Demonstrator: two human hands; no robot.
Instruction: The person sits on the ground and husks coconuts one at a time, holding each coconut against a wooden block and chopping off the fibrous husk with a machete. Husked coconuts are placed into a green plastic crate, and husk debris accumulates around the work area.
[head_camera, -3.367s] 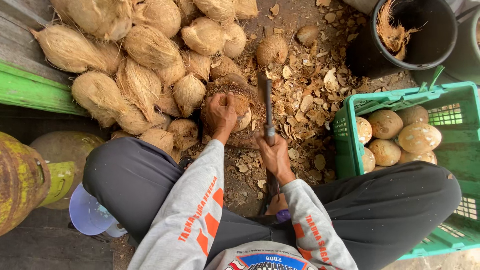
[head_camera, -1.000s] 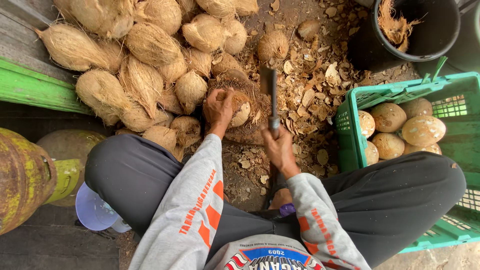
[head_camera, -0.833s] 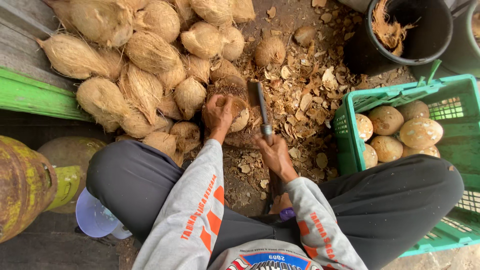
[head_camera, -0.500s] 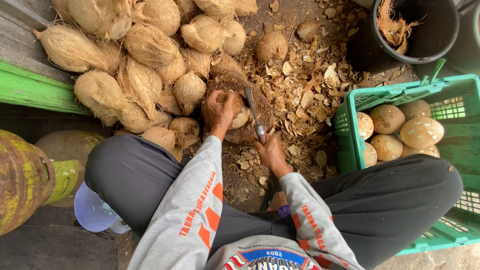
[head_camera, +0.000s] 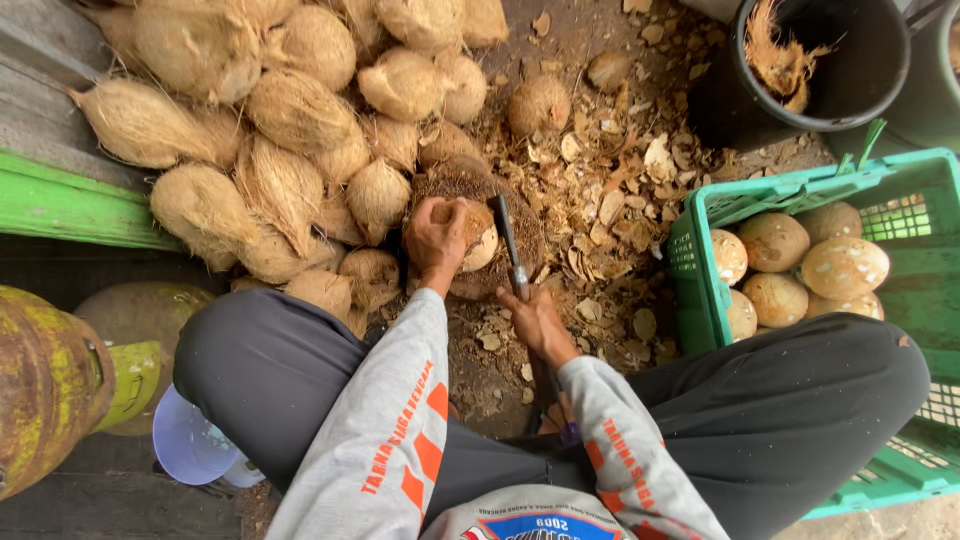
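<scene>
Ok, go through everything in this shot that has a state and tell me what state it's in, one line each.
left hand: fingers clasped over the coconut
right hand: gripping the knife handle
coconut: partly peeled, on the chopping block
knife: blade against the coconut
green crate: partly filled with peeled coconuts
black bucket: open, some husk fibre inside
husked coconut pile: unpeeled, heaped

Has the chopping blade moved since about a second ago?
Yes. The blade, gripped by the right hand, has tilted left, away from the green crate, onto the coconut under the left hand.
</scene>
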